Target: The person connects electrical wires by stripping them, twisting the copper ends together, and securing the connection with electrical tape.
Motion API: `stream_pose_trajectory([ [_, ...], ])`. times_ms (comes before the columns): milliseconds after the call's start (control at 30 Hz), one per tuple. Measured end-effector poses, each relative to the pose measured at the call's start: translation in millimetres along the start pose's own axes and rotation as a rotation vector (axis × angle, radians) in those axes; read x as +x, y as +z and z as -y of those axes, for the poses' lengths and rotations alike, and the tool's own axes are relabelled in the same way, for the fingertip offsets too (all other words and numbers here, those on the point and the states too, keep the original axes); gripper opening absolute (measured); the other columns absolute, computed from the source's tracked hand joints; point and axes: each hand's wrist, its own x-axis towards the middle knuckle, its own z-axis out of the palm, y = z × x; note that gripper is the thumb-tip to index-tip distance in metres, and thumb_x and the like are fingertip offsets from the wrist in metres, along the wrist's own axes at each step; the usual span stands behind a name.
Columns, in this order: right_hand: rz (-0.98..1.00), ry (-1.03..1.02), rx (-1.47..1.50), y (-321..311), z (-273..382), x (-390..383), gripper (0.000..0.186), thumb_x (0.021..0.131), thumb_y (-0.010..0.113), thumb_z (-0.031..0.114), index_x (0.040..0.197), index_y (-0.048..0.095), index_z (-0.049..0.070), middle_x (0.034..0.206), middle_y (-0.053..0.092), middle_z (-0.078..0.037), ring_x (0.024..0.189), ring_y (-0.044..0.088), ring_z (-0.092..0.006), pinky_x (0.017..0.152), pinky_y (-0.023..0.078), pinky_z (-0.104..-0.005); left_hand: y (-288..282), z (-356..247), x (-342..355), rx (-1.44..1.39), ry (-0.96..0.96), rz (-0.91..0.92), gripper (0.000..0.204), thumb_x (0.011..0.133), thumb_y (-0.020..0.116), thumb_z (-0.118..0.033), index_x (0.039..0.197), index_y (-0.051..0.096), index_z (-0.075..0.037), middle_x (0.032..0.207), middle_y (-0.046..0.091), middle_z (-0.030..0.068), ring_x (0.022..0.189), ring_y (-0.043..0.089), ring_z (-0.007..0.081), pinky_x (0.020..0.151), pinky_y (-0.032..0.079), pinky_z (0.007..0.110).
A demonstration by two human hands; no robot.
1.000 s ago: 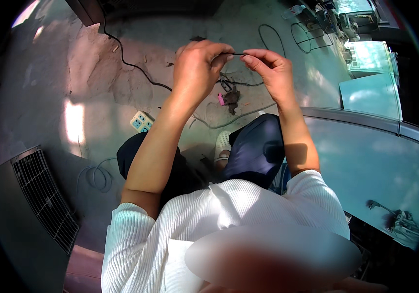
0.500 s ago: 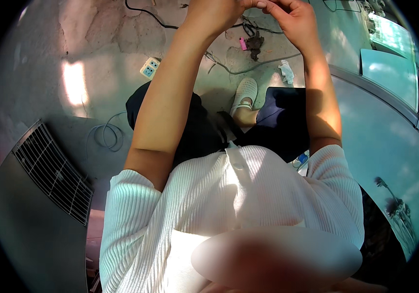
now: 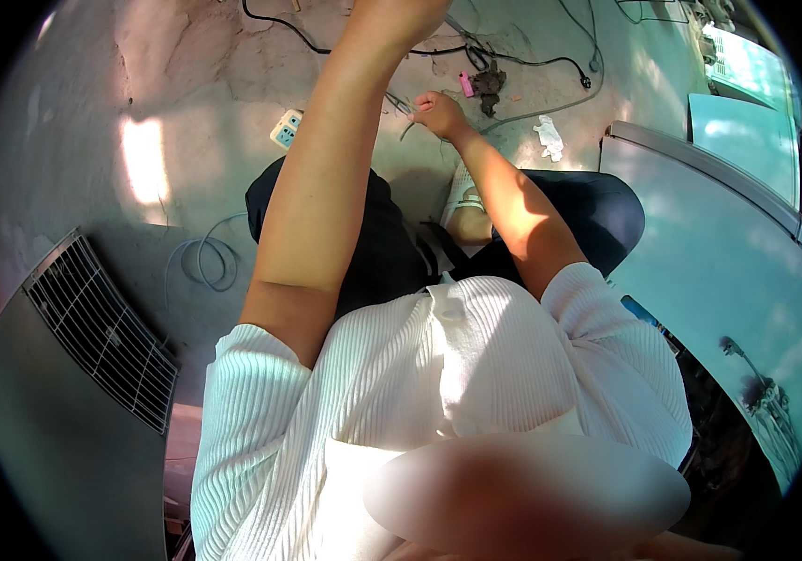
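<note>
The grey cable end (image 3: 399,102) slants toward the curled fingers of the nearer right hand (image 3: 441,116), just left of them; grip indeterminate. Left hand (image 3: 403,15): fingers out of frame.

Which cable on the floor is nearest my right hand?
The grey uncoiled one, passing close by your right hand. The black one ending in a plug lies farther ahead, and the coiled one is well off to your left.
</note>
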Motion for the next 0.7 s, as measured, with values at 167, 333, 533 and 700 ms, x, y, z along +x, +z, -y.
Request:
stream_pose_trajectory([
  [167,-0.037,0.059,0.157,12.2,33.6,-3.1,0.026,0.076,0.074,0.022,0.095,0.07,0.005,0.084,0.07,-0.006,0.073,0.065,-0.014,0.069,0.051,-0.0272,12.3,60.4,22.8,-0.327,0.108,-0.055,0.012,0.096,0.05,-0.014,0.101,0.056,-0.005,0.086,0.064,0.0042,0.078,0.06,0.0139,0.074,0.048,0.029],
  [333,-0.02,0.079,0.61,-68.1,71.7,3.6,0.019,0.083,0.071,0.013,0.095,0.067,-0.001,0.086,0.069,-0.005,0.073,0.064,-0.0108,0.066,0.051,-0.0223,32.1,84.2,36.8,-0.402,-0.227,0.066,0.017,0.095,0.052,-0.012,0.111,0.053,-0.006,0.092,0.063,0.0058,0.083,0.06,0.0163,0.079,0.049,0.029],
  [533,-0.091,-0.031,0.715,-169.8,156.2,-23.9,0.023,0.088,0.068,0.017,0.104,0.061,0.002,0.089,0.069,-0.004,0.077,0.063,-0.0065,0.067,0.049,-0.0172,64.4,74.5,25.3,-0.535,-0.491,0.162,0.019,0.093,0.053,-0.016,0.107,0.059,-0.005,0.085,0.054,-0.0011,0.075,0.053,0.0085,0.068,0.048,0.024],
  [700,-0.178,-0.151,0.727,-198.4,191.5,-53.8,0.018,0.085,0.07,0.013,0.095,0.063,0.0,0.083,0.069,-0.006,0.072,0.062,-0.0079,0.063,0.048,-0.0185,74.4,50.2,14.4,-0.424,-0.399,0.205,0.033,0.081,0.073,-0.037,0.1,0.067,-0.009,0.084,0.06,-0.0034,0.07,0.046,0.005,0.06,0.034,0.019],
])
